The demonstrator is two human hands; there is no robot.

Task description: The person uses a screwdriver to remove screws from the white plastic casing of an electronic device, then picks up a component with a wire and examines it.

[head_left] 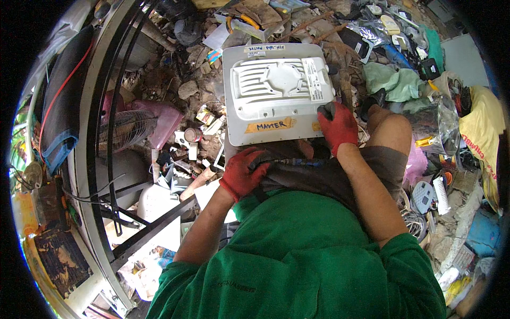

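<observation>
A pale grey-white, finned rectangular device housing rests across my knees, its ribbed face up, with small screws along its lower edge. My right hand, in a red glove with dark fingertips, is closed on the housing's near right corner. My left hand, gloved the same way, sits below the near left corner over my lap. Its fingers wrap one end of a slim dark screwdriver with a bluish part, pointing right across my dark shorts. The left fingertips are partly hidden.
A black metal frame stands close on my left, with a fan guard behind it. Scrap and rubble cover the ground. Orange-handled pliers lie beyond the housing. Green cloth and a yellow sack lie at right.
</observation>
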